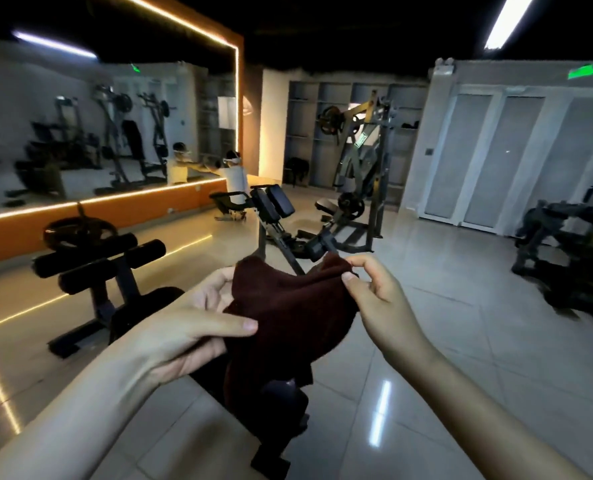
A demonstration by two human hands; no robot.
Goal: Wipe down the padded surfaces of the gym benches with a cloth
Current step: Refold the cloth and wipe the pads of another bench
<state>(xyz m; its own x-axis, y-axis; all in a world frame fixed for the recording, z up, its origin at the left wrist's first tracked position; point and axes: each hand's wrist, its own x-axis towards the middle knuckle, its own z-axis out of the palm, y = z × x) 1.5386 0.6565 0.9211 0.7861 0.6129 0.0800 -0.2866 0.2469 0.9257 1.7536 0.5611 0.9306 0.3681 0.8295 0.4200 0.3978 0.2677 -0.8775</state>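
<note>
Both hands hold the dark cloth [288, 306] at mid-frame: left hand [198, 317] grips one side, right hand [374, 292] pinches its upper corner, probably spreading it before wiping the black bench [142, 306] below.

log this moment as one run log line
phase: readying cloth | left hand: holds cloth | right hand: pinches its top edge | bench: black pad below hands | wiping: not yet begun
</note>
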